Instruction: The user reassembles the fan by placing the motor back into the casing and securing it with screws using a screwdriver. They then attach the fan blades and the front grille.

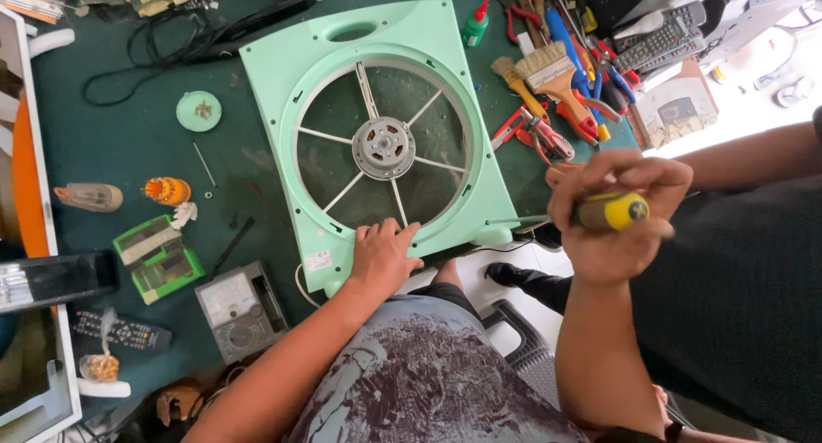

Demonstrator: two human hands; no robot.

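Bracing: left hand (381, 253) flat, open, on fan frame (282, 75) lower edge.
Gripping: right hand (618, 216) closed around screwdriver (610, 212), right of frame.
Handling: frame looks light, stiff plastic; hold by rim.

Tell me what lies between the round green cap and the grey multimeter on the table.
In the head view, between the cap and the multimeter lie an orange-and-yellow part, a thin metal rod and a green box.

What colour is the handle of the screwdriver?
Yellow, with a black end; the screwdriver handle shows in the head view.
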